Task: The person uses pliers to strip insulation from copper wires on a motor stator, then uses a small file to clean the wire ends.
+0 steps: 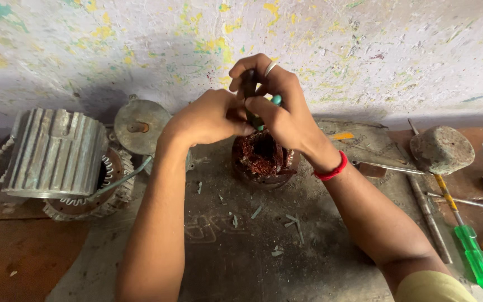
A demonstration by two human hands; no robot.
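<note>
Near us green scraps (292, 221) litter the dark surface (241, 263), and farther in we curl our left hand (211, 117) and ringed right hand (278, 103), fingers pinching a slim green-handled tool (251, 89) over the copper-wound motor core (263, 156), mid-surface before the speckled wall (364, 45).

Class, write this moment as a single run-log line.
left hand: gripping tool | right hand: gripping same dark-shafted tool | below: copper-wound stator | right: green-handled screwdriver
</note>
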